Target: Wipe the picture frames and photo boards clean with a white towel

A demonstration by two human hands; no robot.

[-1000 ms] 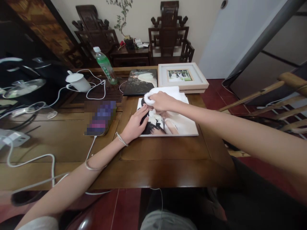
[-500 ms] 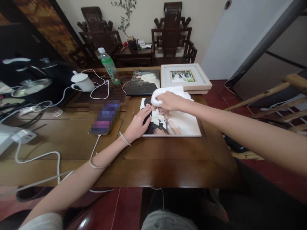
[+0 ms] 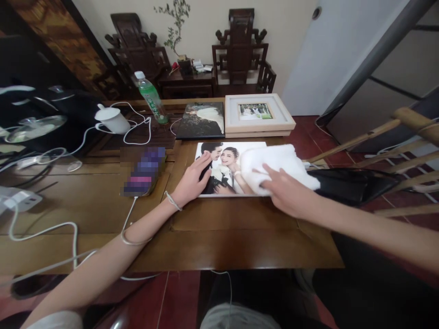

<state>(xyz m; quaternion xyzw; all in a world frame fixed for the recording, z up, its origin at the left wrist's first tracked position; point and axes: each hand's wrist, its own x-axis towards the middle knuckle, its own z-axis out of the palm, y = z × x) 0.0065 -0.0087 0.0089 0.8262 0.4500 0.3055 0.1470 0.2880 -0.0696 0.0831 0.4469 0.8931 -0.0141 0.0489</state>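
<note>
A white-backed photo panel (image 3: pixel 224 171) showing a couple lies flat on the wooden table (image 3: pixel 219 237). My left hand (image 3: pixel 192 179) rests flat on the panel's left edge with its fingers stretched out. Over the right part of the panel, my right hand (image 3: pixel 286 188) grips a folded white towel (image 3: pixel 274 164). The towel covers the panel's right side and reaches past its edge. Behind the panel lie a dark photo panel (image 3: pixel 201 121) and a light wooden picture frame (image 3: pixel 291 123), which sits on another frame.
Left of the panel is a phone (image 3: pixel 146 171) on a white cable. Farther back stand a green-labelled bottle (image 3: pixel 152 100) and a white lidded cup (image 3: pixel 113 119). Cables and a power strip (image 3: pixel 20 203) spread over the left side. A wooden chair (image 3: pixel 414 123) stands at the right.
My right hand has moved the towel from the panel's upper middle to its right side, nearer to me, uncovering the couple's faces. The left hand stays on the left edge.
</note>
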